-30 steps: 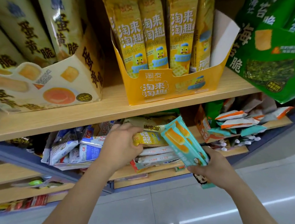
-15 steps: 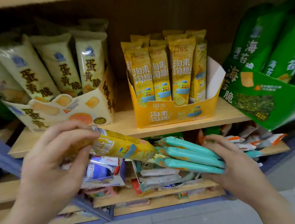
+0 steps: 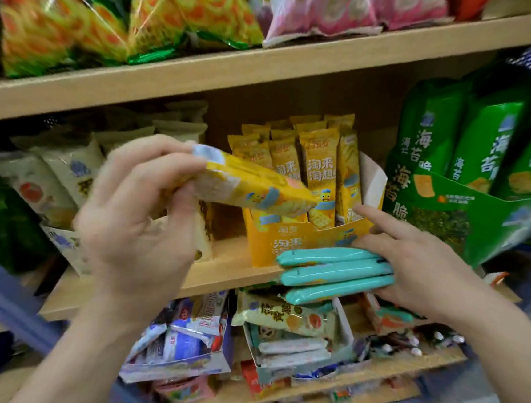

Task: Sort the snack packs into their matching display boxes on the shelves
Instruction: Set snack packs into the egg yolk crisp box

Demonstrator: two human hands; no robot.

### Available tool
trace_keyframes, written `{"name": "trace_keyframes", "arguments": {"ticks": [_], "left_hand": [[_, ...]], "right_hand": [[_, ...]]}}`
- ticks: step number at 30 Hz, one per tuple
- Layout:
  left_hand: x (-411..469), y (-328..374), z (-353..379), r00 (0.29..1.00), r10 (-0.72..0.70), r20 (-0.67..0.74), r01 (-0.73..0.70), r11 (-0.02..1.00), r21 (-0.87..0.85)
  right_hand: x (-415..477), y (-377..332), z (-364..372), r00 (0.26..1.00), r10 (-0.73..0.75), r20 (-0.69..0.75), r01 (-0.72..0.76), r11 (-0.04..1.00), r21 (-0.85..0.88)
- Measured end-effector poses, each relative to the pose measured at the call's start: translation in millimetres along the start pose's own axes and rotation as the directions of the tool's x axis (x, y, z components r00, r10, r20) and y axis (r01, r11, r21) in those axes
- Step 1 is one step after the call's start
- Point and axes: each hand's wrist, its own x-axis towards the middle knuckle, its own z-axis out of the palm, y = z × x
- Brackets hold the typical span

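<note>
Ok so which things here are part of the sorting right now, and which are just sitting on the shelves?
In the job:
left hand holding a yellow pack
yellow box of matching packs
right hand holding teal packs

Just sitting there:
green box
cream packs
chip bags on the top shelf

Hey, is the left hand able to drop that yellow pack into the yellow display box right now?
Probably yes. The left hand holds the yellow pack just beside the yellow display box, whose open top has nothing across it.
</note>
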Motion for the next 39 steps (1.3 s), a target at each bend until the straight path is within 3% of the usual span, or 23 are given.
{"name": "trace_keyframes", "arguments": {"ticks": [3, 6, 10, 14, 17, 20, 24, 27, 30, 32, 33, 35, 37, 39], "left_hand": [[5.5, 9.8, 39.5, 0.997, 0.074, 0.018, -0.075, 0.997, 0.029], [16.2, 4.2, 67.2, 0.977, 0.060, 0.207, -0.050, 0.997, -0.056], [30.7, 10.0, 105.7, 0.825, 0.129, 0.550, -0.118, 0.991, -0.054], [47.7, 7.4, 135.8, 0.747, -0.094, 0.659, 0.090, 0.995, 0.040], [51.0, 1.5, 152.2, 0.692, -0.196, 0.694, 0.065, 0.975, 0.211], [50.1, -2.4, 160.3, 0.706, -0.238, 0.666, 0.065, 0.959, 0.275], [43.2, 2.3, 147.4, 0.696, -0.261, 0.669, 0.181, 0.965, 0.188], [22.0, 9.7, 118.0, 0.764, -0.218, 0.607, 0.204, 0.974, 0.094], [-9.9, 14.1, 86.8, 0.889, -0.145, 0.434, 0.184, 0.982, -0.050], [-44.1, 17.9, 71.2, 0.933, -0.145, 0.330, 0.208, 0.964, -0.165], [-64.6, 19.5, 65.3, 0.918, -0.181, 0.352, 0.257, 0.949, -0.182], [-105.8, 17.7, 62.3, 0.787, -0.270, 0.554, 0.378, 0.922, -0.087], [-150.3, 0.8, 74.9, 0.498, -0.342, 0.797, 0.348, 0.921, 0.178], [-186.6, -23.0, 95.3, 0.234, -0.394, 0.889, 0.204, 0.914, 0.351]], "right_hand": [[6.0, -6.1, 2.2, 0.999, -0.004, 0.050, 0.006, 0.999, -0.034], [6.7, -12.0, 0.8, 0.997, 0.009, 0.075, -0.005, 0.998, -0.059], [5.9, -15.9, -1.6, 0.998, 0.023, 0.064, -0.018, 0.998, -0.065], [5.0, -14.3, 1.8, 0.997, 0.027, 0.073, -0.023, 0.998, -0.057], [4.6, -10.0, 4.9, 0.998, 0.026, 0.065, -0.023, 0.999, -0.043], [5.6, -7.7, 4.9, 0.998, 0.025, 0.053, -0.024, 0.999, -0.028], [4.1, -4.3, 7.5, 0.999, 0.025, 0.034, -0.026, 0.999, 0.023], [-11.9, -2.4, 15.3, 0.998, 0.067, -0.003, -0.066, 0.991, 0.119], [-38.5, -1.6, 26.1, 0.985, 0.162, -0.054, -0.133, 0.925, 0.356], [-57.5, 0.1, 38.5, 0.977, 0.213, 0.014, -0.196, 0.869, 0.455], [-66.5, 1.2, 47.2, 0.968, 0.238, 0.077, -0.246, 0.847, 0.472], [-81.3, 2.0, 65.1, 0.930, 0.291, 0.225, -0.364, 0.812, 0.456], [-90.6, 2.7, 80.2, 0.873, 0.338, 0.352, -0.461, 0.808, 0.368], [-97.2, 2.6, 92.2, 0.826, 0.363, 0.430, -0.518, 0.789, 0.329]]}}
